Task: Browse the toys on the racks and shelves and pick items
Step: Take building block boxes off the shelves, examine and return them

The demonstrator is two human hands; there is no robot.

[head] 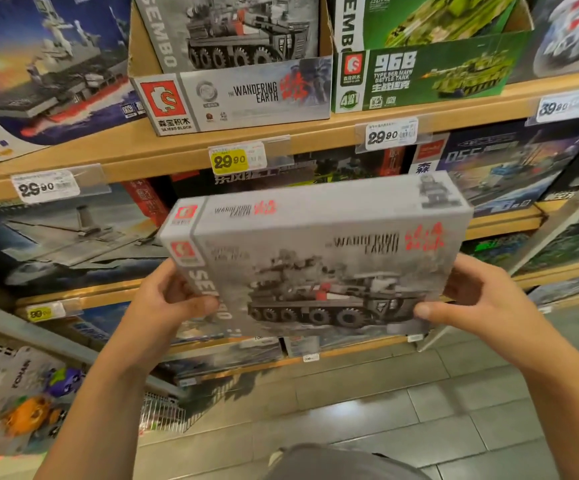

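I hold a grey Sembo "Wandering Earth" block-set box (315,251) with a picture of a wheeled armoured vehicle, tilted in front of the shelves at chest height. My left hand (170,299) grips its lower left edge, thumb on the front face. My right hand (471,299) grips its lower right edge, thumb on the front. A matching grey display carton (239,95) with the same set stands on the upper wooden shelf (184,143) directly above.
A green 96B tank carton (426,74) sits right of the grey one, a warship box (49,71) to the left. Price tags (236,159) line the shelf edges. Lower shelves hold more boxes. Keychain toys (38,403) hang at lower left. Tiled floor (367,410) lies below.
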